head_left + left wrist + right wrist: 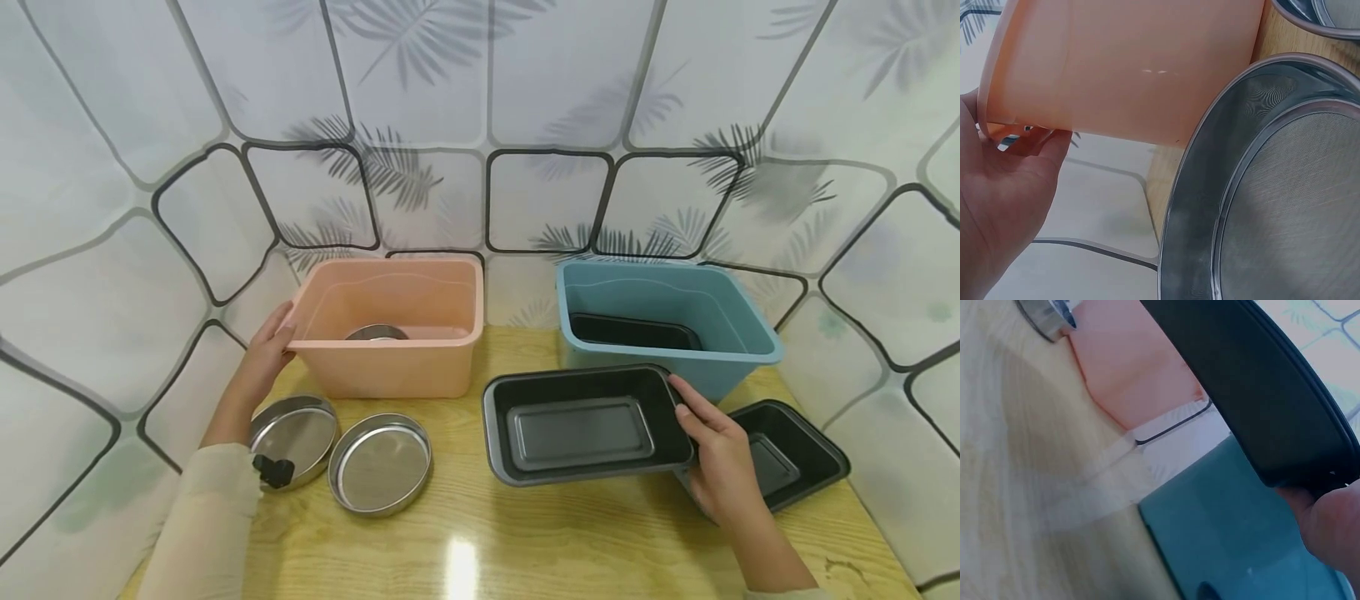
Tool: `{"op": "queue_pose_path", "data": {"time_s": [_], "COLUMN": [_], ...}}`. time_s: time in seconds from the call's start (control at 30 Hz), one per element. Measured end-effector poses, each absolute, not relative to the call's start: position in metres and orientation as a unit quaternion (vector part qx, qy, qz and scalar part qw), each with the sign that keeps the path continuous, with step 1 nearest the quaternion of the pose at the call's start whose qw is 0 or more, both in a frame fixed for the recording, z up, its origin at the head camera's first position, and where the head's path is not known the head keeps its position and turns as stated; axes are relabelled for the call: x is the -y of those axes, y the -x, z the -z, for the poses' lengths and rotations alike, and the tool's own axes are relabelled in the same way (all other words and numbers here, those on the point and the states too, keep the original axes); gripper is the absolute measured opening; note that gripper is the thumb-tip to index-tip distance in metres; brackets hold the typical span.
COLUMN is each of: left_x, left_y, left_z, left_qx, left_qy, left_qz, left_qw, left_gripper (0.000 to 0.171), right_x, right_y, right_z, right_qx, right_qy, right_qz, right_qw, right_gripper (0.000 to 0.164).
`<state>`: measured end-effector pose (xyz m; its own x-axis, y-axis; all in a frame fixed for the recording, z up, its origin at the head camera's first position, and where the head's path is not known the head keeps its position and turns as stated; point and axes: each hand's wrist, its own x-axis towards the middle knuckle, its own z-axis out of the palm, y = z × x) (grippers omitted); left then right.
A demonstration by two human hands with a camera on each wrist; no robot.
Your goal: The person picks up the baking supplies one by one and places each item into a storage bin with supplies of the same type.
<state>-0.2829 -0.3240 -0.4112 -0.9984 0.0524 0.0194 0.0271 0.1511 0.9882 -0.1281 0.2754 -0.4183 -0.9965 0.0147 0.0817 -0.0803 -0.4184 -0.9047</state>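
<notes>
My left hand (258, 367) grips the left rim of a pink plastic bin (390, 368); the left wrist view shows thumb and fingers at its edge. A round metal piece (377, 332) lies partly hidden inside that bin. In front stand two round metal sieves, one (300, 433) near my left wrist, the other (381, 467) beside it; mesh shows in the nearer sieve (1297, 206). With my right hand (720, 458) I hold a black loaf pan (585, 433) by its right end, raised above the table before the blue bin (637, 292). Another black pan (637, 332) lies inside the blue bin.
A second black loaf pan (802, 458) rests on the table at the right, partly behind my right hand. The wooden table (375, 558) has patterned sheeting (547, 200) behind it and at both sides. A small black object (273, 472) sits at my left cuff.
</notes>
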Motion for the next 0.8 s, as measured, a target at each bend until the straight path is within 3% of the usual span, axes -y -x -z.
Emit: {"op": "queue_pose_path", "data": {"time_s": [0.53, 0.8], "left_x": [0.324, 0.325], "left_y": [0.281, 0.281], "left_z": [0.411, 0.412], "left_qx": [-0.748, -0.746], "left_qy": [-0.043, -0.043], "left_qz": [-0.662, -0.665], "left_qw": [0.014, 0.012], "left_gripper": [0.069, 0.069], "right_x": [-0.314, -0.343], "right_y": [0.158, 0.186], "right_z": [0.369, 0.352], "right_qx": [0.476, 0.411], "right_qy": [-0.058, -0.018], "right_qz": [-0.874, -0.905], "right_qw": [0.075, 0.108], "right_gripper": [0.047, 0.043]}}
